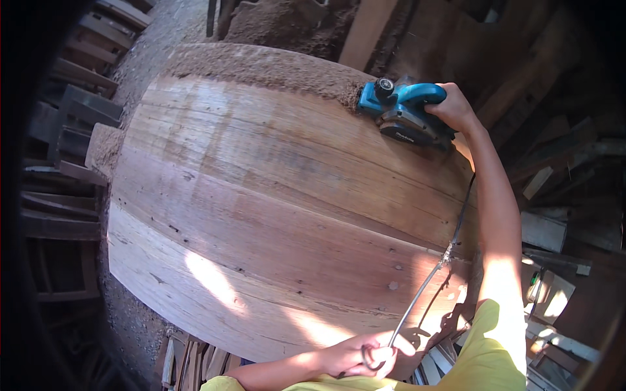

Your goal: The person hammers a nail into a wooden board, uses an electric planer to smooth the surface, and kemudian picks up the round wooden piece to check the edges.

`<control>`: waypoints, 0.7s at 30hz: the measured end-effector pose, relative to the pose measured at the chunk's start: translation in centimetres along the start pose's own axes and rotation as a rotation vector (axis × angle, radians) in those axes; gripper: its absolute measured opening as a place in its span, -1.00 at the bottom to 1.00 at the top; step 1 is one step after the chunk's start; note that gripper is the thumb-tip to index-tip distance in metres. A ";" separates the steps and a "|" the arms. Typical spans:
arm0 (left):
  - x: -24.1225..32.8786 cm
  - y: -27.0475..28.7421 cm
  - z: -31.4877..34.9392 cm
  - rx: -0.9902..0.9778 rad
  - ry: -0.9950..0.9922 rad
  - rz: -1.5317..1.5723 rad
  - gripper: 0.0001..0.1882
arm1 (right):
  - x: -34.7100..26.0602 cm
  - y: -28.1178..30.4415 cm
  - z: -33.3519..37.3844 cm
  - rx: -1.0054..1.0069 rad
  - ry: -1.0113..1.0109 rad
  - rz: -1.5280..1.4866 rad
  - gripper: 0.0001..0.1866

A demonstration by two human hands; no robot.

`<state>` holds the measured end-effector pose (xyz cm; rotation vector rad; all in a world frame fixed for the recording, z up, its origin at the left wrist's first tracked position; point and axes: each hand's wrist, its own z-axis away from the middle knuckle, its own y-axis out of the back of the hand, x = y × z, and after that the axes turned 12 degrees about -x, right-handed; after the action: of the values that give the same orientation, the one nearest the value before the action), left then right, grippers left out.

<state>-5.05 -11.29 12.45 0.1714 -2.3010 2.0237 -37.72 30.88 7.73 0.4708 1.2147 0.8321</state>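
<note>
A blue and black electric hand planer [403, 112] rests on the far right part of a wide panel of joined wooden boards [274, 215]. My right hand [456, 107] grips its rear handle, arm stretched out along the panel's right side. The planer's power cord [430, 277] runs back along that arm toward me. My left hand [365, 355] holds a looped part of the cord at the panel's near edge. A thick drift of sawdust [261, 65] lies along the far edge, just left of the planer.
Stacked wooden frames and slats [72, 130] stand to the left. Loose boards and offcuts [554, 228] lie to the right, and thin strips [189, 365] sit below the panel's near edge. More sawdust [101, 146] covers a ledge at the left.
</note>
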 end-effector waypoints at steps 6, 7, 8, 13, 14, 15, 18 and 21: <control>4.0 -1.2 6.5 -0.162 -0.375 0.220 -0.49 | -6.8 -3.7 -6.6 -0.017 0.027 0.018 -0.67; 4.4 -0.8 7.5 -0.104 -0.369 0.215 -0.53 | -8.1 -4.4 -7.7 -0.017 0.033 0.010 -0.66; 4.9 -0.7 8.5 -0.059 -0.374 0.221 -0.53 | -9.3 -5.0 -8.7 -0.019 0.035 0.022 -0.65; 5.8 0.5 13.3 0.087 -0.387 0.200 -0.51 | -15.1 -8.1 -13.9 -0.031 0.108 0.032 -0.63; 6.0 0.4 14.1 0.117 -0.426 0.163 -0.50 | -16.4 -8.8 -15.1 -0.030 0.103 0.053 -0.64; 6.3 0.4 15.0 0.111 -0.455 0.184 -0.50 | -17.6 -9.3 -16.2 -0.032 0.102 0.057 -0.64; 7.4 0.3 17.7 0.108 -0.535 0.263 -0.53 | -21.2 -11.4 -19.9 -0.031 0.137 0.052 -0.64; 9.5 -0.1 20.8 0.031 -0.616 0.266 -0.55 | -23.8 -13.3 -23.6 -0.017 0.201 0.067 -0.66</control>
<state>-14.09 -32.22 11.10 0.5970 -2.7627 2.3978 -58.69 1.64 5.81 0.4232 1.3810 0.9642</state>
